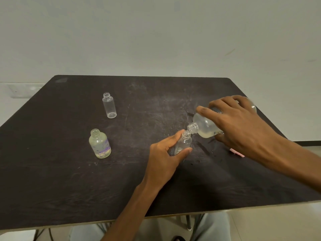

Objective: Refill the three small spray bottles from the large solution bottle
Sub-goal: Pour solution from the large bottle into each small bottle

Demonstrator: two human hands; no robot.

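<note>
My right hand point(232, 122) grips the large clear solution bottle point(205, 127), tipped over to the left, with pale liquid pooled in its lower side. Its open neck touches the mouth of a small clear bottle point(185, 142) that stands on the dark table point(69, 180), steadied by my left hand point(165, 159) wrapped around it. A little liquid shows in that bottle's base. To the left stands a small bottle with a purple print point(100, 144), uncapped and nearly full of pale liquid. Farther back stands an uncapped, empty clear bottle point(109, 105).
A pink object point(237, 152) lies on the table, partly hidden under my right forearm. Wet smears mark the table around the bottle being held. The table's near edge runs just above my knees, and a pale wall stands behind the far edge.
</note>
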